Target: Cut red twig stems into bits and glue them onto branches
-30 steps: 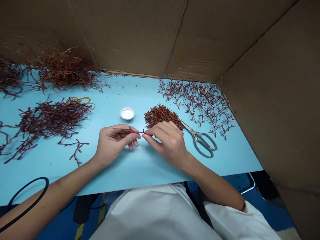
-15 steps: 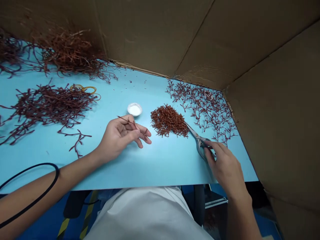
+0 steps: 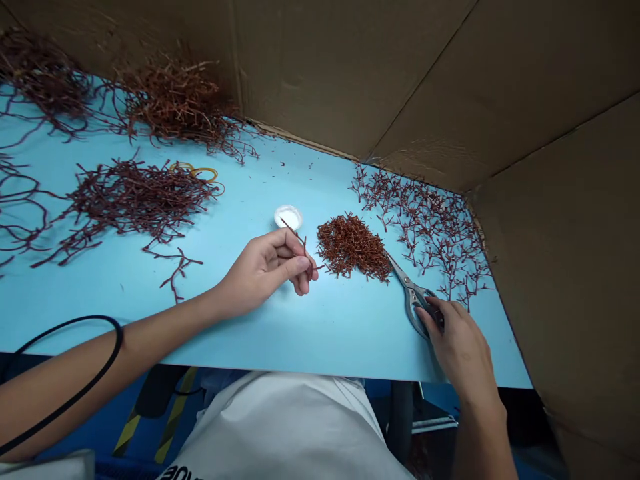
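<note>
Pinched between the thumb and fingers of my left hand (image 3: 273, 267) is a thin reddish-brown forked twig (image 3: 305, 248), its upper end in front of a small white cup (image 3: 289, 217). My right hand (image 3: 460, 340) has its thumb and fingers closed on the grey handles of a pair of scissors (image 3: 411, 287). The blades point up and left, their tips at the edge of a heap of short cut twig pieces (image 3: 353, 245). White stuff fills the cup; whether it is powder or paste I cannot tell.
Small forked twigs (image 3: 425, 223) are spread at the right. To the left are a pile of longer twigs (image 3: 140, 197), yellow rubber bands (image 3: 205, 173) and bushy bundles (image 3: 175, 103) behind. Cardboard walls (image 3: 320, 73) border the blue table (image 3: 345, 333). A black cable (image 3: 75, 320) loops over my left forearm.
The view has shifted, so everything sits farther right. My left hand has turned the twig, and its fingers are closer together. The scissors still lie beside the cut heap, with my right hand on them.
</note>
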Available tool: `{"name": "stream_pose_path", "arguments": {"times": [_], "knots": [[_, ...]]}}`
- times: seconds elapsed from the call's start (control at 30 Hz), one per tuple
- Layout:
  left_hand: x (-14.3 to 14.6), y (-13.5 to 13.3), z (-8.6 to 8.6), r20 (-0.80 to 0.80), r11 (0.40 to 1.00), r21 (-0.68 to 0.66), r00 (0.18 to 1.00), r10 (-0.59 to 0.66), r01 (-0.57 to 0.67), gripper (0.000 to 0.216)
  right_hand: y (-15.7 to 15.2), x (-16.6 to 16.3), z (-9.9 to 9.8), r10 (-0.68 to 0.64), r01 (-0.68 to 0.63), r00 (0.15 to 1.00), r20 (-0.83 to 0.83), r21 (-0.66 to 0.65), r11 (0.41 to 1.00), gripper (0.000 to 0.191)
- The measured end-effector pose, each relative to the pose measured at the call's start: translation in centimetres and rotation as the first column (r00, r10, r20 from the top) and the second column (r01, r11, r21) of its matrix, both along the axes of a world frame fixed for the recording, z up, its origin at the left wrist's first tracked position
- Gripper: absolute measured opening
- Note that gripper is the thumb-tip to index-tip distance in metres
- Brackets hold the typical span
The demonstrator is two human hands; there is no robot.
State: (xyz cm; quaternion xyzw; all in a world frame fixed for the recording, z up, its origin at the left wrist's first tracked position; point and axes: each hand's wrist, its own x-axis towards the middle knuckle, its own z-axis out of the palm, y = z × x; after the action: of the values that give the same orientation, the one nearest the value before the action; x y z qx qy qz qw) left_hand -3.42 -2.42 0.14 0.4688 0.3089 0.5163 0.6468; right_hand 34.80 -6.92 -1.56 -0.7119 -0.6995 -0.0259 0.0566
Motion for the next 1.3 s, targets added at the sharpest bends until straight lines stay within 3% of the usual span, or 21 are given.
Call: {"name": "stream_pose_path", "arguments": {"times": [0.13, 0.27, 0.33, 0.43, 0.5, 0.63, 0.83, 1.07, 1.3], "knots": [[-0.1, 0.2, -0.1, 0.003, 1.000, -0.013, 1.000, -0.004, 0.004, 0.018, -0.4, 1.4, -0.6, 0.031, -0.025, 0.997, -0.074, 0.090, 0.996, 0.058], [-0.1, 0.5, -0.2, 0.008, 0.999, -0.033, 1.000, -0.009, 0.009, 0.019, -1.5, 2.1, -0.1, -0.104, 0.143, 0.958, -0.268, 0.131, 0.981, 0.064], [0.0, 0.5, -0.3, 0.003, 0.999, -0.046, 1.000, -0.012, 0.013, 0.021, -1.9, 1.1, 0.6, -0.179, 0.256, 0.862, -0.475, 0.102, 0.961, 0.057], [-0.1, 0.4, -0.3, -0.001, 0.995, -0.062, 0.997, -0.079, 0.079, 0.023, -2.0, -2.5, 1.6, -0.042, 0.205, 0.681, -0.731, 0.135, 0.969, 0.048], [-0.2, 0.4, -0.2, 0.004, 0.983, -0.074, 0.986, -0.168, 0.167, 0.023, -1.7, -5.4, 2.2, 0.054, 0.094, 0.714, -0.698, 0.172, 0.981, 0.045], [-0.6, 0.5, 0.1, 0.020, 0.961, -0.093, 0.965, -0.260, 0.261, 0.023, -0.9, -8.9, 2.8, 0.236, -0.166, 0.853, -0.466, 0.185, 0.968, 0.040], [-0.9, 0.6, 0.4, 0.030, 0.950, -0.097, 0.955, -0.294, 0.296, 0.025, -0.3, -7.5, 2.4, 0.411, -0.385, 0.884, -0.221, 0.151, 0.910, 0.034], [-0.8, 0.4, 0.4, 0.043, 0.934, -0.076, 0.937, -0.346, 0.348, 0.022, -0.6, -7.4, 1.4, 0.479, -0.461, 0.868, -0.131, 0.146, 0.875, 0.024], [-0.6, 0.0, 0.1, 0.083, 0.958, -0.083, 0.959, -0.269, 0.276, 0.022, -0.8, -9.0, 1.3, 0.522, -0.496, 0.846, -0.111, 0.197, 0.846, 0.021]]}}
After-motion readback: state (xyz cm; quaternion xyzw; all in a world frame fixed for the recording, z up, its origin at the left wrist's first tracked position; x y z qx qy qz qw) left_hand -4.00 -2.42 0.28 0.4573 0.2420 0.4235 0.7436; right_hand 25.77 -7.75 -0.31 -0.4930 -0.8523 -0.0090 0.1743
